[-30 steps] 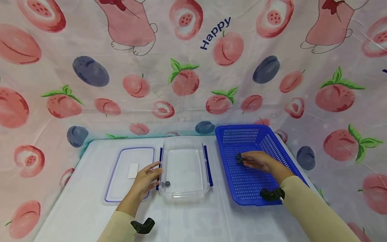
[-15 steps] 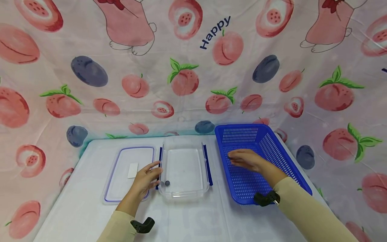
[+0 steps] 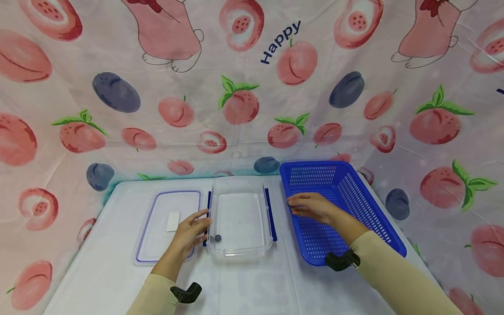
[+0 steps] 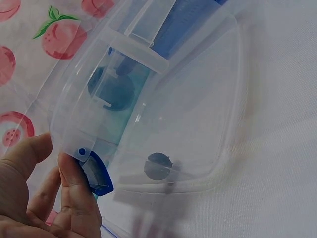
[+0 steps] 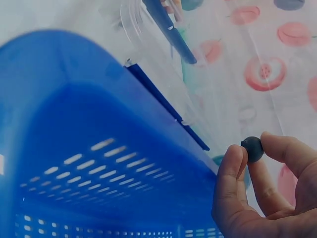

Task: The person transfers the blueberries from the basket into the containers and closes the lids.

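Note:
My right hand [image 3: 313,206] is over the left rim of the blue basket [image 3: 346,166]. Between its thumb and fingertips it pinches a small dark round blueberry [image 5: 253,149], plain in the right wrist view. The left hand [image 3: 190,234] is at the left side of a clear plastic box [image 3: 240,218], thumb and fingers around its edge by a blue side clip [image 4: 96,173]. Another blueberry [image 3: 218,238] lies inside the box, in the near left corner. Part of the basket floor is hidden under the right hand and forearm.
Left of the box a clear lid [image 3: 157,205] with a blue seal lies flat, a white label [image 3: 173,222] on it. A second blue clip [image 3: 271,214] hangs along the box's right side. Behind the white table [image 3: 252,288] hangs a fruit-print cloth [image 3: 236,166].
My right hand has lifted from the basket's floor and moved left to its rim, carrying the blueberry. The left hand and the box have stayed in place.

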